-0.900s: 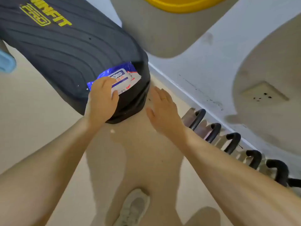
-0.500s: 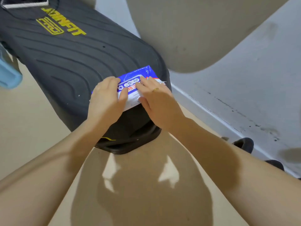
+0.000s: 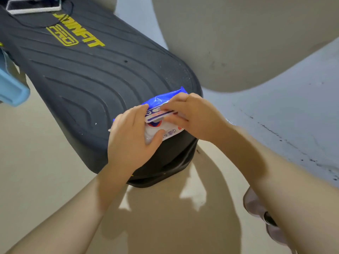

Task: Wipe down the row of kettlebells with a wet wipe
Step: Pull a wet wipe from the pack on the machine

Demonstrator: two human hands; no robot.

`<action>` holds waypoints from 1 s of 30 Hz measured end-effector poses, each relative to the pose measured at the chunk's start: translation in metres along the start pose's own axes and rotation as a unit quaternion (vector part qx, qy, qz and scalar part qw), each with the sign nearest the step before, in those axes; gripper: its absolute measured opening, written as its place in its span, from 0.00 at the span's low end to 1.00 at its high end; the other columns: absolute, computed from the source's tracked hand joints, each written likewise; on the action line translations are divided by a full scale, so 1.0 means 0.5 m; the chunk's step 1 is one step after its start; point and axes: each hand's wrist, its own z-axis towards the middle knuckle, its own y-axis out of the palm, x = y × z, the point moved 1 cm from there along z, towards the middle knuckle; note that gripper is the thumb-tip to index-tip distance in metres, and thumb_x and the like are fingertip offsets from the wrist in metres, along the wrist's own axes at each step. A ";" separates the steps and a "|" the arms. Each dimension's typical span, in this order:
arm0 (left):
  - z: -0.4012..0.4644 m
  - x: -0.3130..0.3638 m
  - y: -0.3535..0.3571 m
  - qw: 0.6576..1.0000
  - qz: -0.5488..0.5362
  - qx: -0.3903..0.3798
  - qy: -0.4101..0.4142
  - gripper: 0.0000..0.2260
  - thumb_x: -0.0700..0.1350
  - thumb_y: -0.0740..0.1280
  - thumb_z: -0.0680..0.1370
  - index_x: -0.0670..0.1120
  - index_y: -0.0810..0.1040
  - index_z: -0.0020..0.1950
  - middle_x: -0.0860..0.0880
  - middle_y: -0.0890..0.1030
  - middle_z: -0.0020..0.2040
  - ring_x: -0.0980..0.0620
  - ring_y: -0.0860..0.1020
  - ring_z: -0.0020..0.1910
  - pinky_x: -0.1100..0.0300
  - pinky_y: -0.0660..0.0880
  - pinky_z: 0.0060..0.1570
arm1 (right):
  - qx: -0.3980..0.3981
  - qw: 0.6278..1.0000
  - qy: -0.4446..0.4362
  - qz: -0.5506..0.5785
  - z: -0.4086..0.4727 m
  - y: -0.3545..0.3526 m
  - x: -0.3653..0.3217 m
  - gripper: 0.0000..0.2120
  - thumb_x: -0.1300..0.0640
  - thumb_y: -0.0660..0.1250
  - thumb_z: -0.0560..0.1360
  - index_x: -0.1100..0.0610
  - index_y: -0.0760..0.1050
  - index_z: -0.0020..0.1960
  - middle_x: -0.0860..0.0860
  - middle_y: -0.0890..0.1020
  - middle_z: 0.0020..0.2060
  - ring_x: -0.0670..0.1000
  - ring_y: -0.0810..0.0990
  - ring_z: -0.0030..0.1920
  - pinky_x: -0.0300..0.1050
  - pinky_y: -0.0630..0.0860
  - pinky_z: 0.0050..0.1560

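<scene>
The wet-wipe pack (image 3: 166, 114) lies at the near right corner of the black ribbed step platform (image 3: 88, 85), close to its rounded edge. The left hand (image 3: 132, 138) holds the pack down, fingers curved over its left end and the thumb pressed on the white printed face. The right hand (image 3: 192, 116) reaches in from the right edge, fingertips pinching the resealable label flap (image 3: 158, 117) on top of the pack; the flap appears partly lifted.

Handling, as judged: the pack is a soft, light film pouch. It will buckle and slide on the ribbed surface unless pinned, so one hand should anchor an end while the other peels. Take the flap by its free edge and peel low and steadily. The wipe inside will be limp, damp and prone to dragging its neighbour out; pinch a single layer at the opening and draw it slowly.

No kettlebell appears in the view. A shoe (image 3: 264, 215) stands on the floor (image 3: 36, 171) at the lower right. A pale blue object (image 3: 12, 92) sits beside the platform's left edge.
</scene>
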 end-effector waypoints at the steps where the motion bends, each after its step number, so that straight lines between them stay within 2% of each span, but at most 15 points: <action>1: -0.002 0.003 0.000 1.000 -0.004 0.004 -0.002 0.30 0.60 0.61 0.70 0.41 0.69 0.65 0.45 0.80 0.55 0.44 0.78 0.52 0.54 0.67 0.54 | 0.023 0.998 0.011 0.058 0.003 -0.001 0.001 0.18 0.43 0.58 0.76 0.49 0.78 0.59 0.52 0.80 0.52 0.56 0.77 0.49 0.52 0.74 0.50; 3: -0.005 0.006 -0.004 0.999 -0.019 0.008 -0.025 0.37 0.60 0.64 0.69 0.41 0.60 0.71 0.46 0.79 0.56 0.44 0.78 0.52 0.52 0.71 0.54 | 0.063 0.992 0.061 0.093 0.016 0.000 -0.003 0.14 0.46 0.59 0.78 0.51 0.79 0.55 0.53 0.79 0.49 0.55 0.78 0.46 0.51 0.76 0.48; 5: -0.006 0.007 -0.006 0.998 -0.053 0.019 -0.036 0.40 0.60 0.67 0.68 0.44 0.56 0.72 0.45 0.78 0.57 0.45 0.78 0.52 0.51 0.75 0.52 | 0.129 0.979 0.133 0.089 0.034 0.008 -0.019 0.14 0.46 0.61 0.77 0.53 0.76 0.55 0.52 0.76 0.50 0.52 0.76 0.43 0.46 0.75 0.44; 8: -0.003 0.002 -0.006 0.988 -0.146 0.051 -0.024 0.32 0.61 0.68 0.67 0.51 0.60 0.66 0.45 0.73 0.64 0.48 0.76 0.57 0.52 0.77 0.54 | 0.212 0.931 0.232 0.184 0.057 0.028 -0.053 0.15 0.49 0.65 0.75 0.57 0.67 0.53 0.51 0.69 0.47 0.49 0.70 0.39 0.39 0.69 0.38; 11: 0.002 -0.003 -0.005 0.987 -0.148 0.047 -0.034 0.23 0.63 0.59 0.72 0.52 0.66 0.61 0.46 0.69 0.67 0.49 0.77 0.55 0.57 0.76 0.46 | 0.235 0.897 0.282 0.247 0.067 0.032 -0.052 0.12 0.56 0.68 0.73 0.56 0.65 0.49 0.48 0.65 0.47 0.44 0.68 0.34 0.35 0.66 0.33; 12: 0.004 -0.006 -0.004 0.991 -0.122 0.034 -0.040 0.23 0.63 0.56 0.73 0.50 0.70 0.60 0.46 0.69 0.67 0.49 0.77 0.54 0.58 0.75 0.44 | 0.216 0.900 0.277 0.258 0.066 0.030 -0.046 0.09 0.58 0.67 0.73 0.55 0.66 0.46 0.47 0.66 0.46 0.45 0.68 0.35 0.36 0.67 0.34; 13: 0.007 -0.008 -0.002 0.994 -0.098 0.023 -0.044 0.23 0.63 0.55 0.74 0.49 0.74 0.59 0.46 0.70 0.67 0.49 0.77 0.54 0.58 0.74 0.45 | 0.177 0.923 0.249 0.233 0.064 0.027 -0.040 0.06 0.59 0.66 0.72 0.55 0.69 0.44 0.47 0.68 0.45 0.46 0.69 0.37 0.36 0.67 0.35; 15: 0.012 -0.011 0.004 0.996 -0.066 0.011 -0.051 0.21 0.61 0.58 0.74 0.49 0.76 0.58 0.46 0.72 0.65 0.48 0.77 0.55 0.56 0.75 0.49 | 0.062 0.981 0.148 0.107 0.053 0.021 -0.035 0.02 0.59 0.68 0.72 0.56 0.75 0.42 0.49 0.69 0.44 0.48 0.70 0.41 0.33 0.66 0.37; 16: 0.014 -0.011 0.007 0.997 -0.052 0.009 -0.052 0.20 0.60 0.61 0.73 0.50 0.76 0.58 0.46 0.74 0.64 0.48 0.76 0.56 0.54 0.76 0.50 | 0.015 0.992 0.108 0.062 0.046 0.018 -0.031 0.02 0.59 0.68 0.72 0.57 0.76 0.42 0.49 0.69 0.45 0.49 0.70 0.42 0.32 0.65 0.37; 18: 0.015 -0.014 0.014 0.998 -0.029 0.006 -0.052 0.20 0.60 0.62 0.72 0.50 0.75 0.59 0.45 0.75 0.62 0.47 0.76 0.56 0.54 0.75 0.51 | -0.034 0.996 0.085 0.013 0.038 0.009 -0.035 0.03 0.59 0.65 0.74 0.58 0.75 0.45 0.52 0.71 0.47 0.52 0.72 0.47 0.36 0.68 0.43; 20: 0.013 -0.013 0.015 0.998 -0.021 0.006 -0.054 0.21 0.60 0.63 0.72 0.50 0.75 0.59 0.45 0.75 0.62 0.46 0.76 0.56 0.55 0.74 0.51 | -0.044 0.994 0.089 -0.046 0.036 0.000 -0.047 0.07 0.59 0.60 0.77 0.58 0.76 0.49 0.56 0.74 0.54 0.56 0.75 0.51 0.47 0.72 0.47; 24: 0.013 -0.008 0.014 0.998 -0.027 -0.007 -0.048 0.22 0.59 0.63 0.71 0.50 0.74 0.61 0.46 0.77 0.62 0.46 0.76 0.57 0.51 0.74 0.54 | -0.098 0.974 0.021 -0.203 0.030 0.007 -0.075 0.11 0.66 0.59 0.76 0.57 0.74 0.55 0.53 0.70 0.58 0.53 0.74 0.52 0.46 0.71 0.39; 26: 0.013 -0.011 0.016 0.999 -0.028 -0.005 -0.043 0.22 0.59 0.63 0.71 0.49 0.75 0.61 0.45 0.78 0.61 0.45 0.77 0.57 0.49 0.74 0.56 | -0.100 0.972 0.026 -0.211 0.029 0.010 -0.079 0.11 0.64 0.60 0.77 0.56 0.72 0.57 0.51 0.68 0.57 0.51 0.70 0.48 0.45 0.70 0.37; 30: 0.011 -0.011 0.018 0.999 -0.015 -0.002 -0.035 0.22 0.58 0.63 0.71 0.49 0.74 0.62 0.45 0.79 0.60 0.45 0.77 0.57 0.48 0.75 0.56 | -0.116 0.963 0.014 -0.242 0.041 0.002 -0.080 0.09 0.64 0.60 0.76 0.57 0.74 0.55 0.51 0.62 0.46 0.52 0.72 0.53 0.44 0.70 0.38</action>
